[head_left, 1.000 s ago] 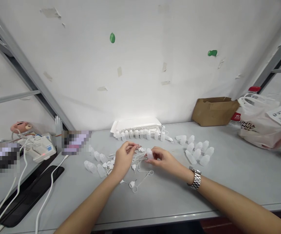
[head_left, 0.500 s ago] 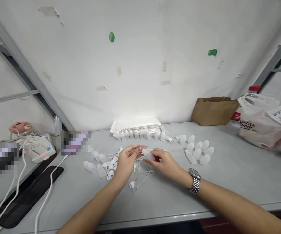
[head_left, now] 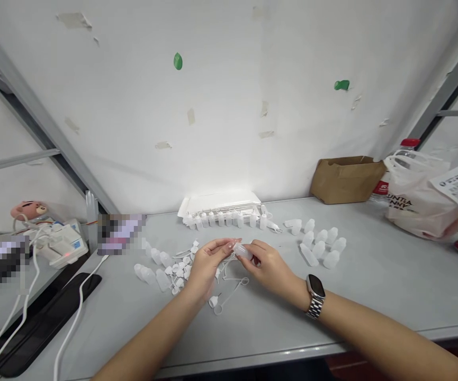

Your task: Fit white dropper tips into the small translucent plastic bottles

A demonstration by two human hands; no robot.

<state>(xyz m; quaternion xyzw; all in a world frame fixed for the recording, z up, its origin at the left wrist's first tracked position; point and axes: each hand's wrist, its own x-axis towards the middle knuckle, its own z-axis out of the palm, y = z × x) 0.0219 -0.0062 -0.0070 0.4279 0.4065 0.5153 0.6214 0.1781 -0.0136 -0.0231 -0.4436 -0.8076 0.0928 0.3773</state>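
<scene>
My right hand (head_left: 266,262) is closed around a small translucent plastic squeeze bottle (head_left: 243,251), lying tilted with its neck toward the left. At that neck end my left hand (head_left: 210,262) pinches its fingertips together; what lies between them is mostly hidden. Under and beside my left hand is a pile of white caps (head_left: 179,270), some with looped straps. One needle-tipped cap (head_left: 213,301) lies nearer me, beside a white looped strap (head_left: 231,296). Several bottles without caps (head_left: 148,275) lie left of the pile, and more uncapped bottles (head_left: 319,248) are grouped to the right.
A row of capped bottles (head_left: 229,218) stands before a white tray (head_left: 221,201) near the wall. A cardboard box (head_left: 347,181) and a plastic bag (head_left: 419,206) are at the back right. A pixelated phone (head_left: 119,233), white cable (head_left: 72,323) and black panel (head_left: 50,328) lie left.
The bottle has turned slightly and sits closer against my left fingertips. My right wrist has rolled, so the watch face shows more. The whole view has shifted a little.
</scene>
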